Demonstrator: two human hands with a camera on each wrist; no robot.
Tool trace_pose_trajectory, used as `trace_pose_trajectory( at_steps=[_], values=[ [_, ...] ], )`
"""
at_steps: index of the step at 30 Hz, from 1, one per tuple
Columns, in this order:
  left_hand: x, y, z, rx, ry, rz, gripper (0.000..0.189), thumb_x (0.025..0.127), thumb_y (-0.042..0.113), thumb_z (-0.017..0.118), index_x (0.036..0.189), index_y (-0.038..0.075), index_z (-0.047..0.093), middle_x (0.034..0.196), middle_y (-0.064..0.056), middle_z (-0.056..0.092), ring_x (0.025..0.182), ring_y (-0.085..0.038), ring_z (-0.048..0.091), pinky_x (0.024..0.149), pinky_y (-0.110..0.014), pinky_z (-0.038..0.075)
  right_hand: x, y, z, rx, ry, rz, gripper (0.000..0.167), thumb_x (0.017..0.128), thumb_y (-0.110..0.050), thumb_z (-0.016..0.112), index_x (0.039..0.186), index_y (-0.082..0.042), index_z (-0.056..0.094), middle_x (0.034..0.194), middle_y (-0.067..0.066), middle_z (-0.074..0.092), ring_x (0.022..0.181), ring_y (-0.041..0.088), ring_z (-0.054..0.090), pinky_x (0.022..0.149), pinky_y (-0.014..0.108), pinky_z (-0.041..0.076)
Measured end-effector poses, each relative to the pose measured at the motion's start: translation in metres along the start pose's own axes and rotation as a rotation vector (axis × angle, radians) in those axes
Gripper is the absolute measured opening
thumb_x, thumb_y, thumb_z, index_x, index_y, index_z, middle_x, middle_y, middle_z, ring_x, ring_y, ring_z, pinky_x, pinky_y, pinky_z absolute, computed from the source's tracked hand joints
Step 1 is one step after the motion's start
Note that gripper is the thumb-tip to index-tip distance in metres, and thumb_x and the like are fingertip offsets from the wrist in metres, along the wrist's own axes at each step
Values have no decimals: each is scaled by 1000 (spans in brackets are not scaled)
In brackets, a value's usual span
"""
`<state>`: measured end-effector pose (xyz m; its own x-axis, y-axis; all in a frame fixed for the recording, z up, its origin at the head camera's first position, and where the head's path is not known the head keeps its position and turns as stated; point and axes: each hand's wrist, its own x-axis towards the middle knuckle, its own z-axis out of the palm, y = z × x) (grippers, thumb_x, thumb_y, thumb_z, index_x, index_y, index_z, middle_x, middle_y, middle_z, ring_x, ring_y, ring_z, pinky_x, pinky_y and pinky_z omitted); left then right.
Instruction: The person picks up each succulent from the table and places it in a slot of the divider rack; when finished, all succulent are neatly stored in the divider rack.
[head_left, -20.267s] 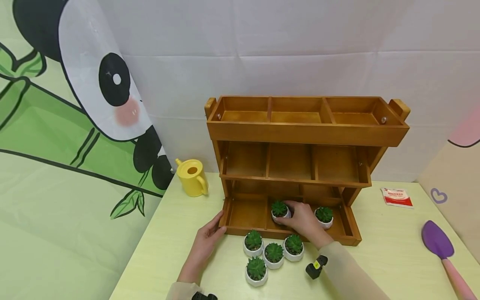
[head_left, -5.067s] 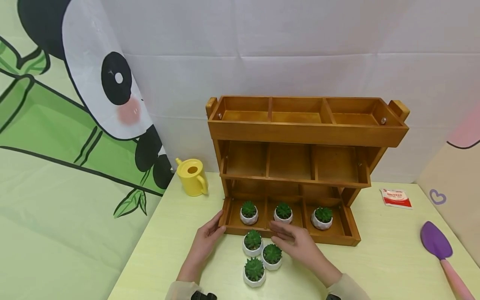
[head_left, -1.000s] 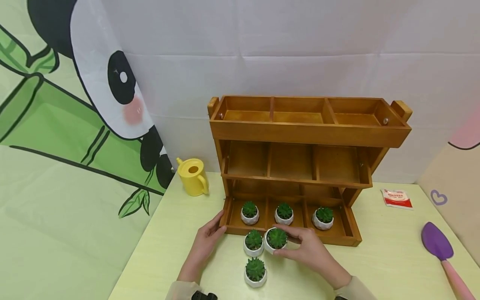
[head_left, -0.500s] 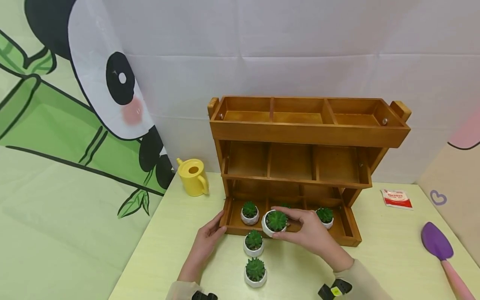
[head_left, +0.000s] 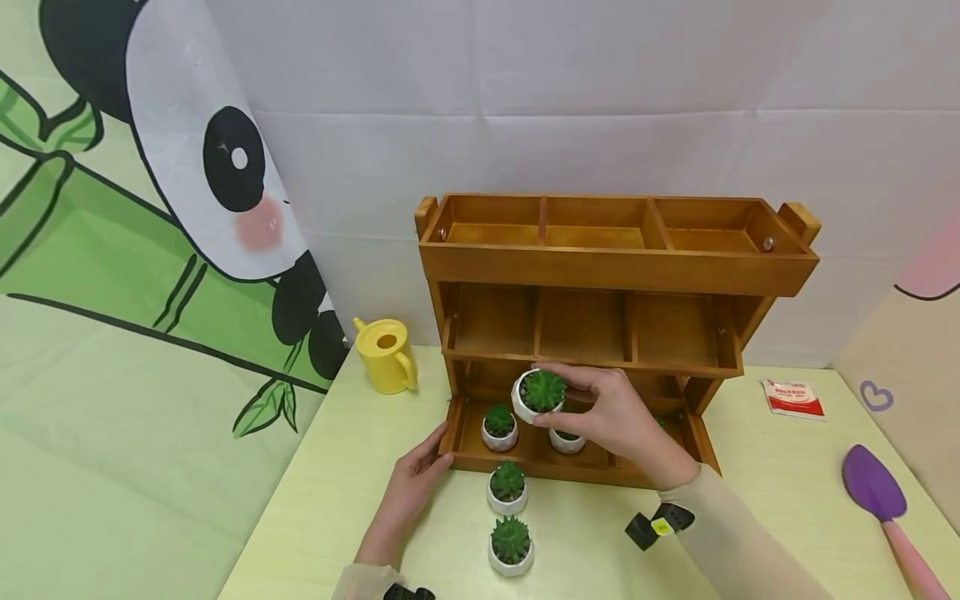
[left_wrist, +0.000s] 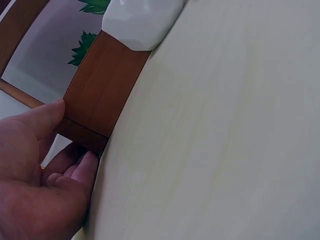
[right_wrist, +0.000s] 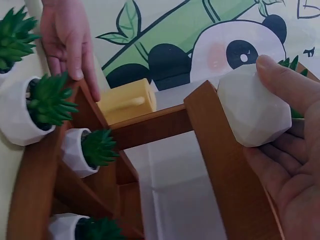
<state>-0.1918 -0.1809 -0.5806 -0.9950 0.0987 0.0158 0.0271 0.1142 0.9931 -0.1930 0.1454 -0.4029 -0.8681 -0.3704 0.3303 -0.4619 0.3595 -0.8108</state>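
Observation:
My right hand [head_left: 611,411] pinches a small potted succulent [head_left: 540,395] between thumb and fingers. It is raised over the bottom tier of a brown wooden shelf [head_left: 615,265], just below the middle tier's front edge. My left hand [head_left: 411,475] grips the left front corner of the bottom tier; in the left wrist view its thumb and curled fingers [left_wrist: 86,167] sit around that corner. On the bottom tier are a left succulent [head_left: 498,427], a middle succulent [head_left: 567,440] partly covered by my right hand, and a right one mostly hidden. Two more succulents [head_left: 507,486] [head_left: 512,545] stand in front.
A yellow watering can [head_left: 386,356] stands left of the shelf. To the right lie a red and white packet [head_left: 793,397] and a purple toy shovel [head_left: 874,481] with a pink handle. The shelf's middle and top tiers are divided into compartments. A light cloth hangs behind.
The right hand has picked the succulent up from the table in front and lifted it up and back over the bottom tier. The left hand has stayed at the shelf corner.

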Motion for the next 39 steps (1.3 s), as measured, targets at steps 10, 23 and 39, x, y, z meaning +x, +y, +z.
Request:
trace_pose_trajectory(
  at_steps=[10, 23, 39],
  values=[
    [-1, 3, 1, -44, -37, 50, 55, 105, 12, 65, 157, 13, 49, 163, -12, 40, 148, -33, 36, 110, -27, 42, 37, -15, -13, 15, 7, -59, 60, 84, -20, 91, 140, -15, 69, 122, 0, 74, 108, 18, 73, 91, 39, 61],
    [-2, 4, 1, -55, -33, 38, 55, 104, 12, 66, 157, 13, 50, 162, -11, 40, 149, -30, 36, 111, -28, 41, 79, -16, -11, -13, 51, -50, 60, 84, -28, 91, 138, -13, 70, 128, 3, 72, 116, 20, 70, 96, 39, 59],
    [0, 2, 0, -57, -26, 28, 55, 103, 12, 67, 156, 14, 51, 162, -8, 42, 149, -28, 36, 113, -29, 40, 118, -16, 16, -235, 78, -61, 60, 87, -32, 89, 139, -10, 68, 131, 4, 67, 116, 18, 63, 99, 39, 55]
  ],
)
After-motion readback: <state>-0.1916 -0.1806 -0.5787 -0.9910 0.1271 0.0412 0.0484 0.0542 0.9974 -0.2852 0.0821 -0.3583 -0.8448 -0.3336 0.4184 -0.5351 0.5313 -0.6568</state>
